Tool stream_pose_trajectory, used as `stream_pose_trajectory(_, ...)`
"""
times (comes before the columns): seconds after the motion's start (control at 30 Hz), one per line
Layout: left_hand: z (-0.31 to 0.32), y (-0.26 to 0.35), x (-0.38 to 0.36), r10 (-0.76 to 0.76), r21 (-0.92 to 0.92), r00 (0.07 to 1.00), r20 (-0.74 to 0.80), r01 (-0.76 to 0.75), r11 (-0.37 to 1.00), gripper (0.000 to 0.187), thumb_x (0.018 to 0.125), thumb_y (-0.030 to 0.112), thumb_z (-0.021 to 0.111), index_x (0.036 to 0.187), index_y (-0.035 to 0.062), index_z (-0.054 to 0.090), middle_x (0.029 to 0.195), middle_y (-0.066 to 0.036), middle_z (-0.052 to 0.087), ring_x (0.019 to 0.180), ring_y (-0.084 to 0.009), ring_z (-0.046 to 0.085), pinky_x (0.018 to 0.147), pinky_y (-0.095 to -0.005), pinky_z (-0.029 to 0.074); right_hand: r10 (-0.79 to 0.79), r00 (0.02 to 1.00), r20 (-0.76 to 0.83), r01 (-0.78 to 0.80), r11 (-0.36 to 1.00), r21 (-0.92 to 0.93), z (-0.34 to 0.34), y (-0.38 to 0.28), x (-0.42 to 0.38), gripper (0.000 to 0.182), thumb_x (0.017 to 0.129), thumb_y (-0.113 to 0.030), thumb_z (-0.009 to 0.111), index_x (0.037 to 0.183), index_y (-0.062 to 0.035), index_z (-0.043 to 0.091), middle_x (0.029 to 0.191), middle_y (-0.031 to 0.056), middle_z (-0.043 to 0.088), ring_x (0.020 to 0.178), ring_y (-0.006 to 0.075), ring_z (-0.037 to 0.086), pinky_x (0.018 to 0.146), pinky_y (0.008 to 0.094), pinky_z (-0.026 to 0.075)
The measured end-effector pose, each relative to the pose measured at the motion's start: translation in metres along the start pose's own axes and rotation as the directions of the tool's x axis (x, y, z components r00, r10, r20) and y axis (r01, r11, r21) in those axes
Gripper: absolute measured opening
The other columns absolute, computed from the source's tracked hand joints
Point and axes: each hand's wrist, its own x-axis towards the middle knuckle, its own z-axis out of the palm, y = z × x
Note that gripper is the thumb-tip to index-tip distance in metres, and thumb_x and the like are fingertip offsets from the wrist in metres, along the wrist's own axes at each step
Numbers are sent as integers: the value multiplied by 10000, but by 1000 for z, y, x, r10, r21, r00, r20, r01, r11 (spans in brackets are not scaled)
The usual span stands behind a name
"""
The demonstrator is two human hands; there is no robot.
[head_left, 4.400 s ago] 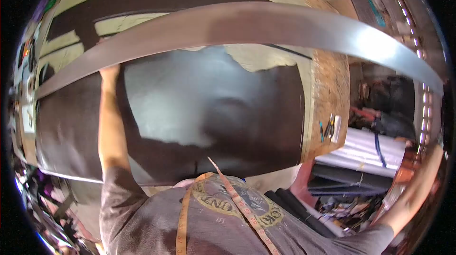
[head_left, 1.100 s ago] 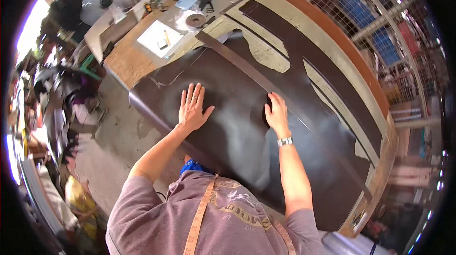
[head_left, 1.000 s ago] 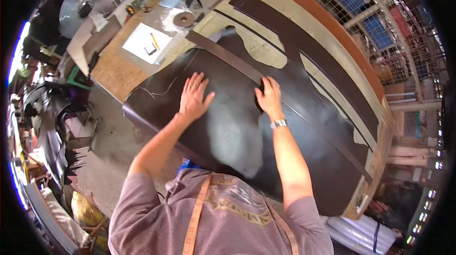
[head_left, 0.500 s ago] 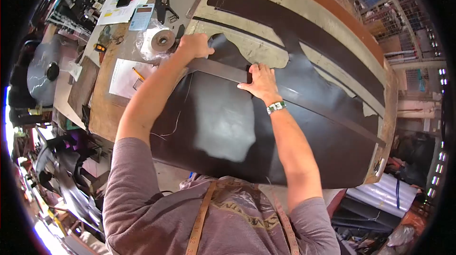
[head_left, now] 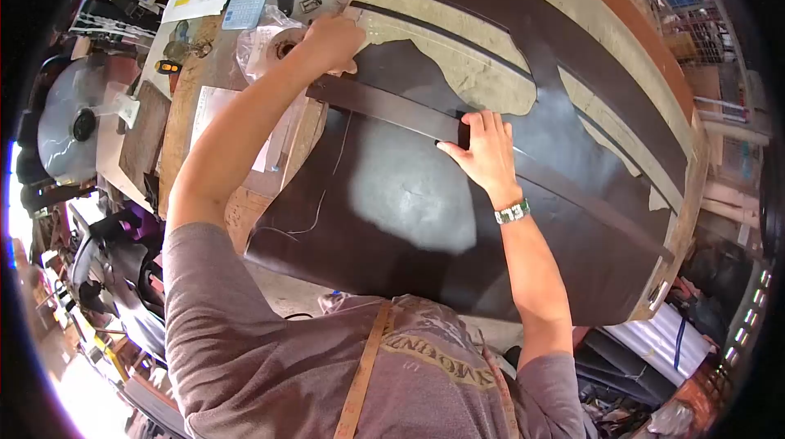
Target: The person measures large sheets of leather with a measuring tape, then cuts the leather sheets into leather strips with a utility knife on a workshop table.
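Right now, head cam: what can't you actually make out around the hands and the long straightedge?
- Left hand fingers: curled over the far end of the straightedge; its grip is hidden by the hand's own back.
- Right hand: whether anything sits under the palm, hidden.
- Straightedge markings: too small, glare.
- Roll of tape: partly behind the left arm.
- Calculator display: too small.
- Leather hide near edge: covered by the person's shirt.

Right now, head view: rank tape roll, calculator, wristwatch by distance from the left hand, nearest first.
1. Tape roll: just left of the left hand, almost touching.
2. Calculator: up-left on the bench, beyond the roll.
3. Wristwatch: on the other wrist, far down-right across the dark leather.
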Motion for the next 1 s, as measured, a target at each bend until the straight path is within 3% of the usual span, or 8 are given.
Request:
stream_pose_trajectory(0.1, 0, 18, -23, 32, -77, 829, -558, -90, 993, 282, 858, 313, 768, 918, 46, 698, 974, -144, 712, 1000, -368, 682, 881, -474, 535, 80, 991, -110, -80, 997, 7, 2, -5, -19, 562, 779, -427, 819, 1196, -86, 656, 1147, 100, 618, 1064, 322, 575, 876, 467, 450)
stream_pose_trajectory(0.23, -43, 111, -120, -450, -581, 846, -286, 220, 783, 398, 925, 309, 761, 1202, 29, 701, 1282, -215, 668, 1235, -415, 587, 1089, -479, 444, 143, 960, -242, -152, 988, -19, 11, 4, -87, 537, 909, -446, 682, 1316, -102, 619, 1382, 140, 588, 1278, 358, 535, 1013, 527, 429)
stream_pose_trajectory(0.4, 50, 207, -255, -202, -439, 898, -391, 11, 899, 512, 1011, 262, 639, 1429, -11, 527, 1558, -255, 415, 1414, -462, 405, 1175, -573, 316, 476, 860, -185, -494, 868, -60, 0, 52, -250, 645, 1018, -511, 515, 1534, -129, 447, 1641, 155, 342, 1529, 360, 290, 1216, 575, 256)
stream_pose_trajectory(0.63, 121, 260, -374, -537, -276, 775, -334, 464, 842, 660, 1028, 455, 570, 1564, 104, 412, 1642, -186, 331, 1508, -449, 279, 1205, -604, 262, 800, 569, -190, -822, 561, -102, -41, 132, -409, 660, 1041, -520, 450, 1569, -126, 403, 1664, 142, 308, 1551, 331, 247, 1237, 539, 222)
stream_pose_trajectory(0.83, 170, 282, -381, -917, -628, 12, -398, 725, 282, 1034, 823, 687, 739, 1449, -90, 470, 1491, -327, 454, 1371, -437, 467, 1135, -564, 411, 870, 376, -318, -923, 383, -43, -67, 255, -547, 704, 1035, -582, 421, 1578, -135, 397, 1673, 126, 299, 1551, 330, 245, 1242, 533, 203)
stream_pose_trajectory(0.87, 164, 307, -366, -997, -874, -72, 24, 483, -56, 1039, 836, 660, 744, 1456, -115, 436, 1475, -336, 462, 1347, -442, 486, 1124, -563, 430, 863, 367, -347, -925, 378, -39, -75, 285, -568, 706, 1032, -584, 424, 1576, -135, 401, 1672, 125, 304, 1551, 328, 248, 1240, 537, 206)
stream_pose_trajectory(0.93, 153, 356, -346, -808, -817, 131, 575, 48, -574, 1042, 856, 663, 718, 1465, -126, 413, 1461, -291, 490, 1254, -427, 554, 1101, -555, 464, 858, 348, -379, -933, 358, -46, -90, 338, -608, 714, 1019, -578, 457, 1564, -118, 420, 1654, 142, 337, 1537, 338, 281, 1225, 556, 235)
stream_pose_trajectory(1.0, 153, 427, -316, -768, -811, 285, 574, 69, -581, 1039, 848, 730, 672, 1496, -47, 436, 1541, -198, 459, 1337, -407, 504, 1136, -552, 425, 812, 357, -461, -929, 361, -84, -111, 381, -651, 721, 1003, -563, 502, 1534, -78, 448, 1617, 179, 389, 1502, 361, 340, 1197, 575, 280)
